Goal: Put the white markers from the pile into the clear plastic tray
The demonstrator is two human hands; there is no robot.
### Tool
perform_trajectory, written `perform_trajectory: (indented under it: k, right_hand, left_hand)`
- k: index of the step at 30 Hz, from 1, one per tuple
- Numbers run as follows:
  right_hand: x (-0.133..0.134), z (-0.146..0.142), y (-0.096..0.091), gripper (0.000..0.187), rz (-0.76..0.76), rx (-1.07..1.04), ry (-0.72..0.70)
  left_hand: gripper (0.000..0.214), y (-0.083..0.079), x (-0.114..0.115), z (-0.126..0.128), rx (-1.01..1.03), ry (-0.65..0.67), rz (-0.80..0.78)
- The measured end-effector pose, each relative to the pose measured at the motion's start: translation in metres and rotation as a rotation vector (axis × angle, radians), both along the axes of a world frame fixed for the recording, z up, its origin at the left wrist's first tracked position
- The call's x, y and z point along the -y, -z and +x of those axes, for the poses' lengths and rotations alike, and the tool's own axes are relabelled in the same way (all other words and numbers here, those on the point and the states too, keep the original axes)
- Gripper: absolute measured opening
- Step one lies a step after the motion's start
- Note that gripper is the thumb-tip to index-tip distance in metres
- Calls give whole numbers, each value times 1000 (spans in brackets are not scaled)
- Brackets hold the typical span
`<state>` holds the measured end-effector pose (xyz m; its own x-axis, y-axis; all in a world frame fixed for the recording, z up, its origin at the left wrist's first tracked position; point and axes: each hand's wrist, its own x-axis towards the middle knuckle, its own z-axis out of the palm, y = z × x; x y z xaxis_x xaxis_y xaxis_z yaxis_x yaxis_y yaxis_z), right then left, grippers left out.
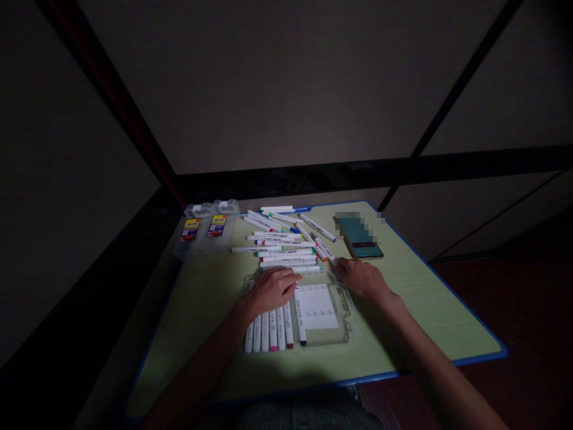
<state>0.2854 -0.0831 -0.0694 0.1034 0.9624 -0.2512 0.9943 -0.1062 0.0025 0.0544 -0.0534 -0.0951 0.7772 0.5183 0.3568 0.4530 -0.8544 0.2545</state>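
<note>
Over the upper ends of a row of white markers (pixel 265 333) in a clear plastic case (pixel 342 322), my left hand (pixel 274 288) is closed, its fingertips on the top of a dark-tipped marker (pixel 301 322). That marker lies slightly right of the row, beside a white paper insert (pixel 319 306). My right hand (pixel 362 278) is at the case's upper right corner. Its fingers are bent together around the near end of a white marker (pixel 326 249), which points away to the upper left. Its fingertips are partly hidden.
Several loose markers (pixel 286 252) are scattered beyond the case. A closed clear box (pixel 202 237) with yellow labels stands at the back left. A phone (pixel 362 237) lies at the right. The green table (pixel 403 334) has a blue edge, with a wall (pixel 286 107) behind.
</note>
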Motion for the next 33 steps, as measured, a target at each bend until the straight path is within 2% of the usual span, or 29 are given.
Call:
perform_trajectory:
  k: [6,15,33]
  right_hand:
    - [-14,-1,3,29,-43,-39,1]
    - [-28,-5,4,31,-29,-31,7]
    - [-25,-6,11,31,62,-8,-8]
  left_hand:
    - [20,1,-1,0,7,1,4]
    - [19,2,-1,1,-24,-10,2]
    - [18,-1,0,2,-53,-19,-2]
